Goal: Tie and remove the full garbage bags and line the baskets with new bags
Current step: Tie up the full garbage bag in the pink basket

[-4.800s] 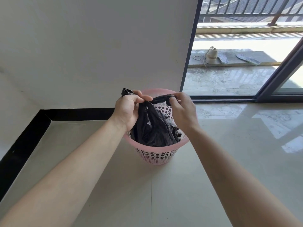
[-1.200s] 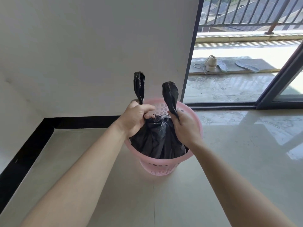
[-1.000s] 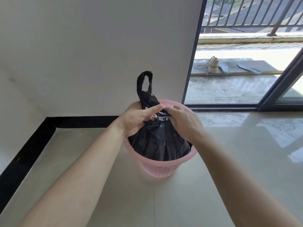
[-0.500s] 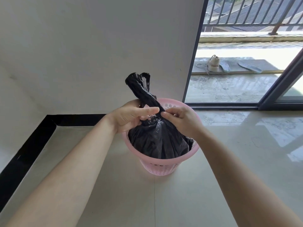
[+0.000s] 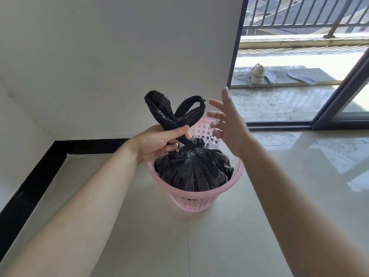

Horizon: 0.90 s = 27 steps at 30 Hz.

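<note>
The pale tiled floor (image 5: 279,206) spreads out on every side of the pink basket (image 5: 191,204), which stands upright on it. Behind the basket rises a plain white wall (image 5: 99,56). A black skirting strip (image 5: 40,172) runs along its foot, behind and to the left of the basket. Behind and to the right of the basket, a dark sliding-door frame (image 5: 339,100) opens onto a sunlit balcony (image 5: 279,100).

Inside the basket sits the black garbage bag (image 5: 191,170), full and bulging above the rim, its neck gathered over the basket's middle. Its two looped handles (image 5: 159,108) cross and fan out in a V above the basket's back rim. Whether they are knotted cannot be told under the fingers.

The left hand (image 5: 157,142), above the basket's left rim, grips the neck just below the handles, fingers and thumb curled round it. The right hand (image 5: 229,120) hovers above the basket's back right rim, fingers straight and spread, holding nothing, just beside the right loop but apart from it.

Far behind the basket, on the balcony, a white shoe (image 5: 257,73) stands on end with its laces loose, and two insoles (image 5: 301,76) lie flat beside it.
</note>
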Available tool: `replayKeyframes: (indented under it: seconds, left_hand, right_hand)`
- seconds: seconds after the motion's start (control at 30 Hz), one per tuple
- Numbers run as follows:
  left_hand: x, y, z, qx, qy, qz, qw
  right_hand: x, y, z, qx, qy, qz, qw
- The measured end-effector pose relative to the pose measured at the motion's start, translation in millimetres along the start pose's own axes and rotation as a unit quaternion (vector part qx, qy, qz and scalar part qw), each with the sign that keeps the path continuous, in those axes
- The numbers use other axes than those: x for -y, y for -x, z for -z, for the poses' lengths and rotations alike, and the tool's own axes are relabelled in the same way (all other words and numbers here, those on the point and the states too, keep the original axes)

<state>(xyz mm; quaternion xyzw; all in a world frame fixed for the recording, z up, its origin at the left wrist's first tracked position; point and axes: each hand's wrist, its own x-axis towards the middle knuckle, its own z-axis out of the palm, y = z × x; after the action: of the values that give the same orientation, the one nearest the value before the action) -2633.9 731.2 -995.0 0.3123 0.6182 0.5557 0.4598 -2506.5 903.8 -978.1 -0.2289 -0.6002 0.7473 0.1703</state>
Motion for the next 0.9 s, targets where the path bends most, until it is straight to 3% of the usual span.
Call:
replayKeyframes:
  seconds: [0.1,0.17,0.27,0.43,0.7,0.9]
  left_hand:
    - [3.1,-3.0,-4.9,0.011,-0.003,0.013,1.0]
    - [6.7,-4.6,-4.9,0.004,0.018,0.019,1.0]
    - [10.2,-5.6,-0.5,-0.028,0.104,0.021,0.994]
    - [11.1,-5.0,5.3,-0.099,0.177,0.013,0.979]
    - [10.2,-3.8,22.6,-0.168,0.242,-0.061,0.954]
    - [7.9,1.8,25.8,-0.143,0.187,-0.105,0.966]
  right_hand:
    - [8.9,3.0,-8.1,0.011,0.091,0.074,0.993]
    - [10.3,5.1,-10.7,-0.028,0.138,0.14,0.98]
    - [6.0,8.1,-11.4,-0.077,0.099,0.165,0.978]
    - [4.1,13.1,-7.8,-0.064,0.061,0.108,0.99]
    - [-0.8,13.2,1.4,0.091,0.176,-0.087,0.976]
    - [-6.0,9.1,4.1,0.073,0.277,-0.04,0.957]
